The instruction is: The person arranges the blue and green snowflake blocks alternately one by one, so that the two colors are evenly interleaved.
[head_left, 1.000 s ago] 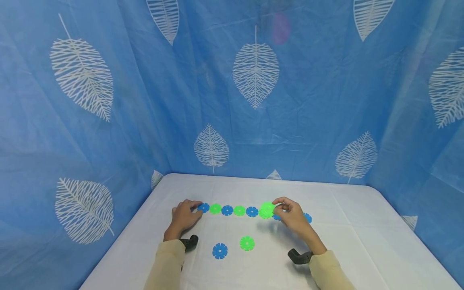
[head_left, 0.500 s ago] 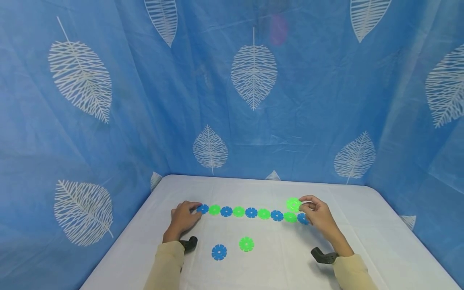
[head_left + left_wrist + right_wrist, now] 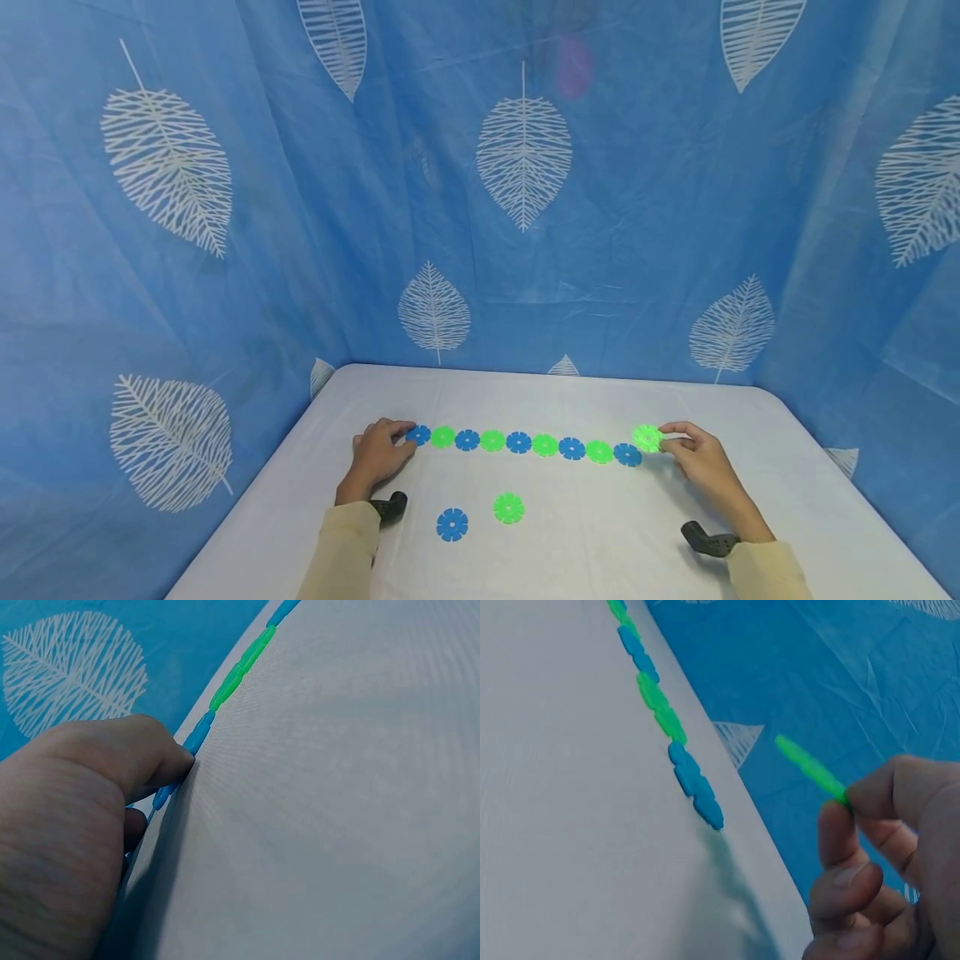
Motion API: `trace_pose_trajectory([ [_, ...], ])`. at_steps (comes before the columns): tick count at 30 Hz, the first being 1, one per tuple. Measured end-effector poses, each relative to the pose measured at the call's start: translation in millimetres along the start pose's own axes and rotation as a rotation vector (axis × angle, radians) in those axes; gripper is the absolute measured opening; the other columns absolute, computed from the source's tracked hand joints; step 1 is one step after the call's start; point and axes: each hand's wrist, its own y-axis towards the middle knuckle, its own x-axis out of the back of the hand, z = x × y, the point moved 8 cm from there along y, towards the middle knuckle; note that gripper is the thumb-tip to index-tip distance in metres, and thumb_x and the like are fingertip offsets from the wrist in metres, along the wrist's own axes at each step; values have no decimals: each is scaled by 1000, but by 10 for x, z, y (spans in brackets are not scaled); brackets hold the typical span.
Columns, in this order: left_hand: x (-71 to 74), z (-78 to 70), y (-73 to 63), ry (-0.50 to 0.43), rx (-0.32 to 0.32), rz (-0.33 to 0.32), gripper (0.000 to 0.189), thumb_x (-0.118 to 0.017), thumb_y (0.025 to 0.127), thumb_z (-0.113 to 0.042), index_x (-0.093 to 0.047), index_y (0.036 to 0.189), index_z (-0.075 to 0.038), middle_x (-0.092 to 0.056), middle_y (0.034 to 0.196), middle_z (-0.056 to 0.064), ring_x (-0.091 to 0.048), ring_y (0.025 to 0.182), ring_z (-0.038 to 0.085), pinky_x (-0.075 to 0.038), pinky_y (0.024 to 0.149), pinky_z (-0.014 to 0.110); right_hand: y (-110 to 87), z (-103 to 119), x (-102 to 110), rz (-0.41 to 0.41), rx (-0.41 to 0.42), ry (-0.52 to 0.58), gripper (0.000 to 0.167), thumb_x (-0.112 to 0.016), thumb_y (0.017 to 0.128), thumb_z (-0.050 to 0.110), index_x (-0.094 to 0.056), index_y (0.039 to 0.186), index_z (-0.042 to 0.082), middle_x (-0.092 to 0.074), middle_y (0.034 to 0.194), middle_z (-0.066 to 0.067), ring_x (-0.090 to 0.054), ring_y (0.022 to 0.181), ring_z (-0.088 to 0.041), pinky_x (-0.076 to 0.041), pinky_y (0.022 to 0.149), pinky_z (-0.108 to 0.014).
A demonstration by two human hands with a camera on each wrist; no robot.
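My left hand (image 3: 377,455) is at the left end of a row of flat notched plastic discs, alternating blue and green. Thumb and fingers hold the edges of the leftmost blue notched disc (image 3: 418,435); fingers partly cover it in the left wrist view. At the other end, my right hand (image 3: 703,461) pinches a green notched disc (image 3: 648,438) by its edge between thumb and index finger. This disc is raised above the table, seen edge-on in the right wrist view, just beyond the row's last blue notched disc (image 3: 627,455). The other right fingers are curled loosely.
A loose blue notched disc (image 3: 452,525) and a loose green notched disc (image 3: 508,508) lie flat in front of the row. The white-covered table (image 3: 585,533) meets a blue leaf-patterned curtain (image 3: 600,208) at the back and sides.
My right hand has carried the green notched disc rightward along the row, from near its middle to past its right end. My left hand has stayed on the leftmost blue disc.
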Motion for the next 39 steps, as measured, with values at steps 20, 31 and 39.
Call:
trace_pose_trajectory([
  [20, -1, -21, 23, 12, -14, 13, 39, -70, 86, -34, -71, 124, -26, -68, 116, 3, -58, 110, 26, -32, 85, 45, -28, -225, 77, -93, -38, -302, 38, -55, 92, 21, -63, 124, 2, -69, 105, -21, -62, 90, -31, -45, 70, -37],
  [31, -3, -7, 0, -4, -9, 9, 38, -70, 86, -33, -72, 123, -26, -68, 115, 3, -59, 109, 25, -32, 84, 43, -32, -222, 42, -80, 21, -370, 35, -55, 91, 20, -67, 119, 3, -66, 95, -14, -56, 83, -26, -40, 68, -34],
  [39, 5, -10, 9, 3, -13, 5, 38, -71, 85, -33, -72, 123, -26, -68, 114, 3, -59, 109, 25, -32, 84, 44, -43, -228, 3, -93, 46, -390, 32, -58, 89, 19, -70, 114, 4, -59, 82, -5, -49, 76, -21, -36, 67, -32],
])
